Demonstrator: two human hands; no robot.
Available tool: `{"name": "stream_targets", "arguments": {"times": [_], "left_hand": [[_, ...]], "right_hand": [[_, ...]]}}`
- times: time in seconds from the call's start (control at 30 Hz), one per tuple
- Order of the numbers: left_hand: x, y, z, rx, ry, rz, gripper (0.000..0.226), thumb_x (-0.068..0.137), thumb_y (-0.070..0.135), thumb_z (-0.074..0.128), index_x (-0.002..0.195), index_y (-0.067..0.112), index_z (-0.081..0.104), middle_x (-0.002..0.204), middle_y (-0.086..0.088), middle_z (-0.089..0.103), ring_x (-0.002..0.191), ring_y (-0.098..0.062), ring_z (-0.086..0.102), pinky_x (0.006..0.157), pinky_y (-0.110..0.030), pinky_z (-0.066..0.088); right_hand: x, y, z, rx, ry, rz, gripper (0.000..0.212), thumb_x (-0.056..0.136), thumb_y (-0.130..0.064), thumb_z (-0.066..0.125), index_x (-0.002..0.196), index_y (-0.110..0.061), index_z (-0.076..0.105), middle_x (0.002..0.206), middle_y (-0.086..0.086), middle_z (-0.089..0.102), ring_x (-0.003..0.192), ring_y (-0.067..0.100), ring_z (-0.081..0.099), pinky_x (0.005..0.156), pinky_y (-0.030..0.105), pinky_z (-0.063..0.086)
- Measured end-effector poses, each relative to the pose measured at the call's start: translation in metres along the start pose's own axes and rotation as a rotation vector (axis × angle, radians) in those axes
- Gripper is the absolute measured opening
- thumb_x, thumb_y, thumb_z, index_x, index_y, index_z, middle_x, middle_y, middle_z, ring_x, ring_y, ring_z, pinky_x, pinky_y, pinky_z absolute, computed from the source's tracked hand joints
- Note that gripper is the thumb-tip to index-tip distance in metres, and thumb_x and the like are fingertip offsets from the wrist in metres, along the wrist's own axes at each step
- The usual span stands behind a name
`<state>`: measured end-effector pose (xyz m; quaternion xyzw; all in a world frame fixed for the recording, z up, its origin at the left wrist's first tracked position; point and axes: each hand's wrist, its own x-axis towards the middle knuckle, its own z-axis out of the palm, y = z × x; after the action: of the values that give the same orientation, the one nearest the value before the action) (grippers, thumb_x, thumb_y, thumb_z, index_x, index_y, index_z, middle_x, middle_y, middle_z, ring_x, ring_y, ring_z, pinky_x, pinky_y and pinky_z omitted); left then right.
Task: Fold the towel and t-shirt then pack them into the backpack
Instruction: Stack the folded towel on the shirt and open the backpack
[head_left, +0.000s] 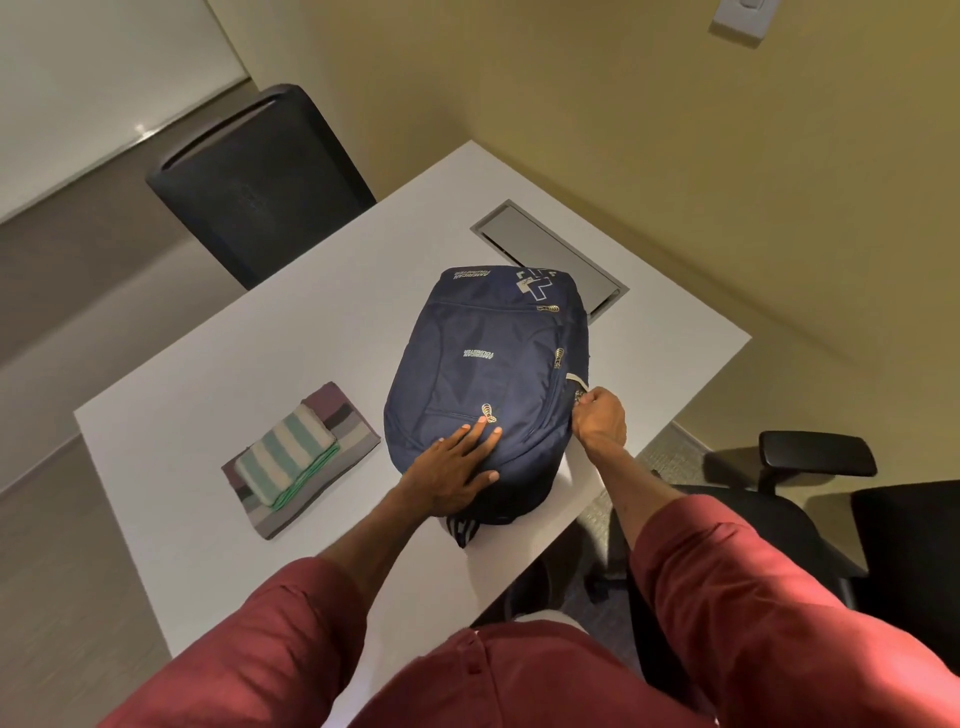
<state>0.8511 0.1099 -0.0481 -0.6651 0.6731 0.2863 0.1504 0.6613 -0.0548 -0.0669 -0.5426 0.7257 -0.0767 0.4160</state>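
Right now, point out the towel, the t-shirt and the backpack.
towel (283, 457): head view, middle of its striped top.
t-shirt (356, 434): head view, grey corner beside the towel.
backpack (467, 374): head view, front panel by the logo.

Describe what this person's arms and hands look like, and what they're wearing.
The left hand and right hand are bare, with no gloves, rings or watch showing. Both forearms are bare too. The left sleeve and right sleeve are plain dark red cloth ending near the elbows, part of a shirt of the same red.
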Motion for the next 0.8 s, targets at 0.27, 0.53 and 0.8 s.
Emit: {"name": "stream_targets", "arguments": {"times": [0.27, 0.53, 0.8], "left_hand": [[-0.003, -0.004, 0.002, 0.037, 0.032, -0.006, 0.061, 0.118, 0.044, 0.019, 0.173, 0.027, 0.002, 0.181, -0.003, -0.005, 0.168, -0.026, 0.008, 0.134, -0.055, 0.021], [-0.010, -0.003, 0.006, 0.008, 0.074, -0.021, 0.060, 0.118, 0.046, 0.017, 0.173, 0.030, 0.001, 0.181, 0.000, -0.005, 0.168, -0.023, 0.008, 0.134, -0.051, 0.020], [-0.018, -0.003, 0.004, -0.060, 0.131, 0.014, 0.056, 0.119, 0.038, 0.023, 0.173, 0.025, 0.017, 0.180, -0.002, 0.015, 0.164, -0.026, 0.026, 0.131, -0.050, 0.029]], "right_hand": [[-0.020, 0.010, -0.003, -0.229, 0.079, -0.145, 0.016, 0.109, -0.010, 0.046, 0.117, -0.008, 0.060, 0.116, 0.016, 0.070, 0.107, 0.040, 0.066, 0.104, 0.052, 0.052], [-0.059, 0.027, 0.010, -0.251, 0.153, -0.257, 0.024, 0.112, -0.021, 0.042, 0.115, -0.007, 0.061, 0.112, 0.015, 0.068, 0.105, 0.039, 0.065, 0.100, 0.046, 0.048], [-0.100, 0.032, 0.035, -0.242, 0.187, -0.285, 0.016, 0.108, -0.014, 0.046, 0.109, -0.009, 0.061, 0.104, 0.010, 0.068, 0.096, 0.034, 0.065, 0.098, 0.049, 0.052]]}}
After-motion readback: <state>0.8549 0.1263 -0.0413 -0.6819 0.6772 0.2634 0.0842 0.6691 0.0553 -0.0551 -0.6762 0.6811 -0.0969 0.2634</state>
